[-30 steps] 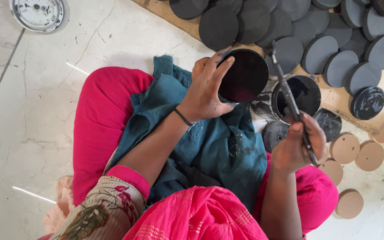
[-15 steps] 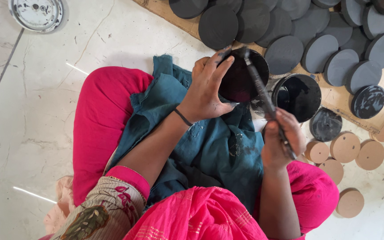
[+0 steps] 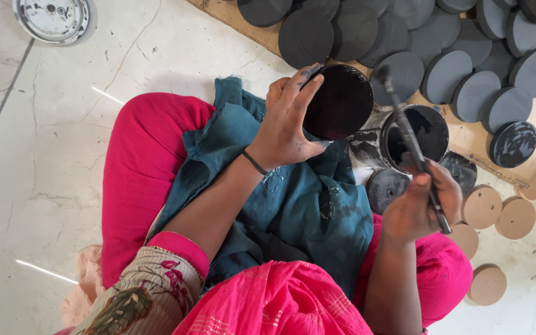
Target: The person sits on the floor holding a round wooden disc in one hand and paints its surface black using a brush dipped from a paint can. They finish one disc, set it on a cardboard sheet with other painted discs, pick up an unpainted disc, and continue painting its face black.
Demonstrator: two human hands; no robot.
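Now: L hand (image 3: pixel 286 124) grips 1 black disc (image 3: pixel 340 101); R hand (image 3: pixel 415 208) grips 1 brush (image 3: pixel 407 133).

no packages, labels, signs, screens visible

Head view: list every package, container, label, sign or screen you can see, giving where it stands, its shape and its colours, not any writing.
Paint tin: on the floor before the right hand, round, black, paint-smeared, open.
Round metal object: top left on the floor, silver; possibly a lid.
No labels, signs or screens in view.
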